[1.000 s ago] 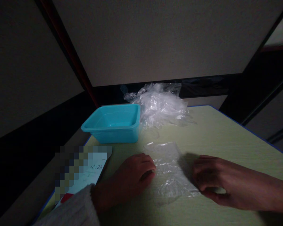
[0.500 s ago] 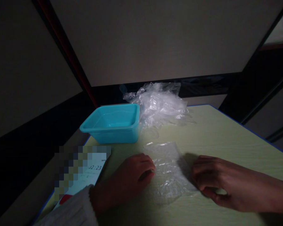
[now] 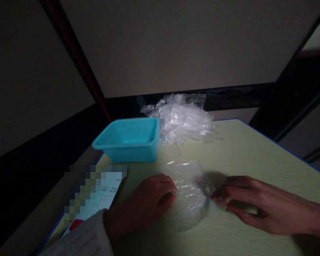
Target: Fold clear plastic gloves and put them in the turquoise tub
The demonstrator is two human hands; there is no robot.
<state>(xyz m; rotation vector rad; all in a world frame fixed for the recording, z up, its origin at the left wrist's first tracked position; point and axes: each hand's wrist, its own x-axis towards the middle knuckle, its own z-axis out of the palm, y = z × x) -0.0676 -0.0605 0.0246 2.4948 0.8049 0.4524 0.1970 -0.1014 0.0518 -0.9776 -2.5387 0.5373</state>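
While one piece of clear plastic (image 3: 190, 192) lies on the table (image 3: 264, 156) in front of us, our left hand (image 3: 156, 195) curls at its left edge and our right hand (image 3: 252, 202) bends its fingers at its right edge; whether either one pinches it, we cannot tell. An uneven pull could, we think, crease or tear this thin material. Farther away we count one blue tub (image 3: 130, 153) and one plastic heap (image 3: 180, 121), its pieces uncountable; at left, one phone (image 3: 100, 199).

Phone (image 3: 100, 200) with lit screen: digits "02:23", the first partly obscured; fainter lettering beneath is illegible.
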